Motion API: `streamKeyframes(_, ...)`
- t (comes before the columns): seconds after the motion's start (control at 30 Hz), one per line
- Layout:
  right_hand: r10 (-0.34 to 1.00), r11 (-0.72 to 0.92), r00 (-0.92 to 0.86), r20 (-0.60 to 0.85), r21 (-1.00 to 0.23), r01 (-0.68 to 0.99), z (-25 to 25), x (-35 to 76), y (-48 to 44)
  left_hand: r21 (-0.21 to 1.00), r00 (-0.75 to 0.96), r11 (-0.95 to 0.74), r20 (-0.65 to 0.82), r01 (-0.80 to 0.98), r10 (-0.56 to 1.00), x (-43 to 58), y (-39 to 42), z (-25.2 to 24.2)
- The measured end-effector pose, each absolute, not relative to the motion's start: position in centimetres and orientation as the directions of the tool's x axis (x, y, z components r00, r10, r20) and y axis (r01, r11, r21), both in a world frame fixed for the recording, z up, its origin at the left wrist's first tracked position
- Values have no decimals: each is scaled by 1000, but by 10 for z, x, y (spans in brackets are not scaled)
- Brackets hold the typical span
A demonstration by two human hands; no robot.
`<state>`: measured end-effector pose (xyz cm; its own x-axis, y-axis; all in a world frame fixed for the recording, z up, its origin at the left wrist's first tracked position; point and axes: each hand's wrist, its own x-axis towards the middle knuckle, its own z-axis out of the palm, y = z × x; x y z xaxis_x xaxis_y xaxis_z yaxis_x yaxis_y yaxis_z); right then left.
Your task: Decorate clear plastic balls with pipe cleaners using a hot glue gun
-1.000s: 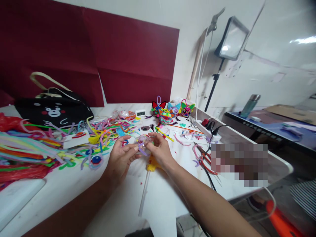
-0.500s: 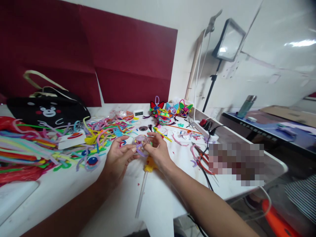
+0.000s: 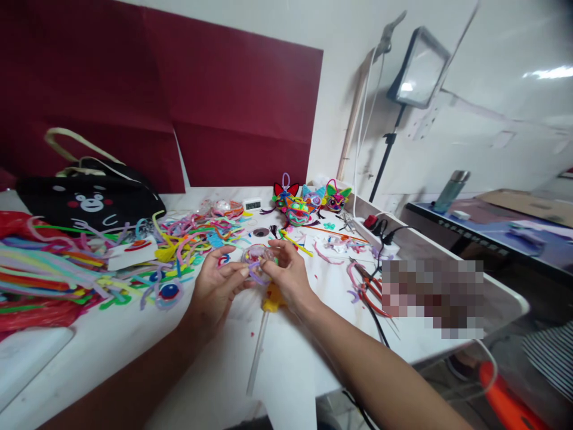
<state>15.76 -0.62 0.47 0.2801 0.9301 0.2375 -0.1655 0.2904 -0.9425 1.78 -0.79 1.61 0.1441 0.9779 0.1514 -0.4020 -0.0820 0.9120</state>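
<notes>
holding a see-through round ball (image 3: 256, 253) between them, the left hand (image 3: 213, 288) and the right hand (image 3: 292, 276) meet just past a yellow plastic tool (image 3: 271, 302) with a long clear stick (image 3: 256, 358). the left thumb and a finger pinch a fuzzy purple strip (image 3: 256, 273) on the ball's near side. the right thumb presses on the ball, with the fingers bent around it; i cannot tell what the hidden fingertips do.

under the yellow tool is a smooth white table (image 3: 197, 364). far behind it, a big dark red sheet (image 3: 242, 95) covers part of a white wall (image 3: 338, 89).

left of the tool lies a messy heap of bright fuzzy sticks (image 3: 49, 263), with a black cloth bag (image 3: 120, 203) behind it. beyond the tool sit colorful balls with pointy ears (image 3: 299, 211). to its right are red-handled pliers (image 3: 375, 295). the right hand hides part of the tool.
</notes>
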Motion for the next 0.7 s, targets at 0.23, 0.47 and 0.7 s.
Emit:
streamKeyframes(0.23,924,297,303,231,-935,-194,6,156,-8,912,145,-88,158,-401,977,19,-8,15)
streamKeyframes(0.47,927,289,302,224,-938,-191,6,156,-9,916,139,-92,158,-391,978,20,-8,14)
streamKeyframes(0.7,925,282,311,219,-944,-173,6,157,-9,917,144,-97,163,-386,976,20,-5,12)
